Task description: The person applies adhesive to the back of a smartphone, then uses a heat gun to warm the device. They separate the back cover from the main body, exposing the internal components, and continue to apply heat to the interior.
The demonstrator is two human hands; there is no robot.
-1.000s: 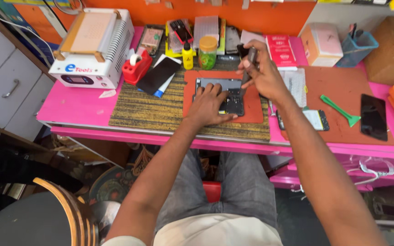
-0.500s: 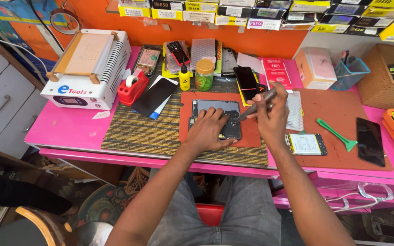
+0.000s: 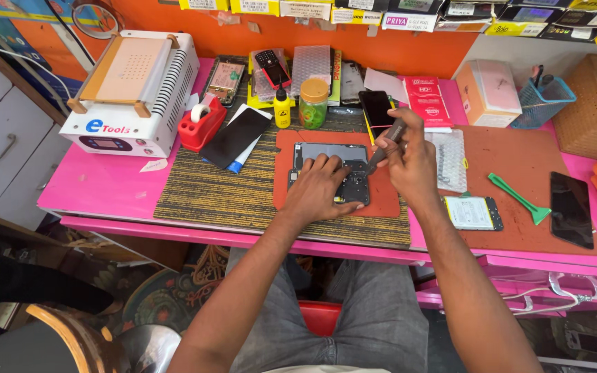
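Meanwhile, left hand (image 3: 320, 190) flat on opened phone (image 3: 331, 171), right hand (image 3: 409, 162) gripping a tool (image 3: 385, 141) — blue mesh basket (image 3: 546, 100) holds pens.

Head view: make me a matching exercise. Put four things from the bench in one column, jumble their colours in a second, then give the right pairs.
Things:
1. tape dispenser
2. plastic pry tool
3. small dropper bottle
4. wire mesh pen holder

Colours:
A. green
B. blue
C. red
D. yellow

Pairs: 1-C, 2-A, 3-D, 4-B
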